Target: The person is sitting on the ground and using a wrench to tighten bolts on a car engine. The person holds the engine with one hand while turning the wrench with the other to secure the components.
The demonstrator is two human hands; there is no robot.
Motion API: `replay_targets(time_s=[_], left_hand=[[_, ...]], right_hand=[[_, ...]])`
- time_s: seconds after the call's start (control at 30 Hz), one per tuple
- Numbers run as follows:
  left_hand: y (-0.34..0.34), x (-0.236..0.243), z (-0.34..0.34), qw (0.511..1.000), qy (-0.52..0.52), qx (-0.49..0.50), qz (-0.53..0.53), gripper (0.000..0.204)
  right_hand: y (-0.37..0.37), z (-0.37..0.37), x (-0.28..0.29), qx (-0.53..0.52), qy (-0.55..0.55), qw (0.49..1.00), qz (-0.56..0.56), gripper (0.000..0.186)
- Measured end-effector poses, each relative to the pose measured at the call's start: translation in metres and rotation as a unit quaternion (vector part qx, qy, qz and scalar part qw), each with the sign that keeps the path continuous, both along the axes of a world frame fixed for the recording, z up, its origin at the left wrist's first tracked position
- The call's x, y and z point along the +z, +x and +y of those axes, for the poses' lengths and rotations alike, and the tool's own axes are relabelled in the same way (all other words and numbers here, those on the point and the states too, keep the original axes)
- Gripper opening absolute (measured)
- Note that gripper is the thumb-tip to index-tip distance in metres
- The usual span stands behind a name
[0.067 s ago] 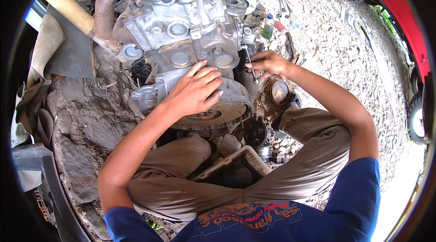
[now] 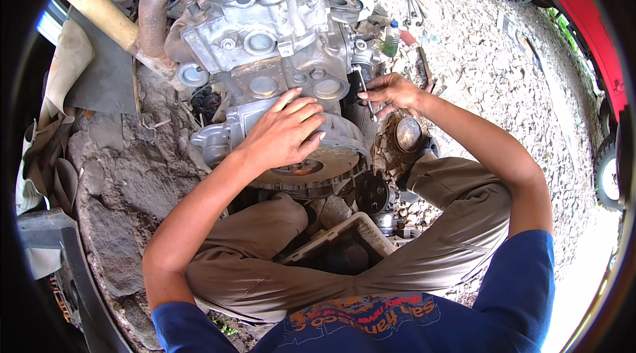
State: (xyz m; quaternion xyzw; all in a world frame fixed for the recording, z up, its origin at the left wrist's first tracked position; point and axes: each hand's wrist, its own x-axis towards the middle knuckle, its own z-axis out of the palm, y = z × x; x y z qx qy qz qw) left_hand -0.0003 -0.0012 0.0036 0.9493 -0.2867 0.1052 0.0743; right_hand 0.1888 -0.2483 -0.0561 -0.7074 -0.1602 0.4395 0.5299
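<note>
A large grey metal engine (image 2: 248, 35) stands in front of me, its round bell housing (image 2: 348, 133) toward my legs. My left hand (image 2: 285, 129) lies on top of that housing, fingers stretched out and slightly apart, holding nothing. At the engine's right side my right hand (image 2: 392, 95) pinches a slim, shiny wrench (image 2: 364, 88) between thumb and fingers. The wrench slants along the engine's flank, close to a dark cylindrical part. Its far end meets shadow, so I cannot tell whether it sits on a bolt.
Between my bent legs is a pale-rimmed crate (image 2: 368, 228). Right of the engine are a round metal cup (image 2: 408, 133), a dark round part (image 2: 371, 194) and a plastic bottle (image 2: 391, 38) on gravel. Rough rock (image 2: 126, 201) lies left; a red vehicle (image 2: 589, 28) stands far right.
</note>
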Motion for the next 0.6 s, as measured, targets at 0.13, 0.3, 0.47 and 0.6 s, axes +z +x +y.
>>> replay_targets(time_s=[0.13, 0.3, 0.47, 0.6], left_hand=[[0.001, 0.0, -0.001, 1.0, 0.0, 0.0, -0.001, 0.027], [0.001, -0.001, -0.001, 1.0, -0.005, -0.004, -0.005, 0.026], [0.0, -0.001, 0.0, 1.0, -0.006, -0.004, -0.007, 0.025], [0.001, 0.0, -0.001, 1.0, -0.005, -0.006, -0.008, 0.025]], right_hand=[[0.005, -0.001, -0.014, -0.011, -0.003, 1.0, -0.013, 0.046], [0.009, 0.0, -0.033, -0.027, -0.001, 0.999, -0.019, 0.049], [0.004, 0.01, -0.037, -0.058, 0.011, 0.998, -0.022, 0.043], [0.006, 0.011, -0.04, -0.057, 0.029, 0.997, -0.036, 0.045]])
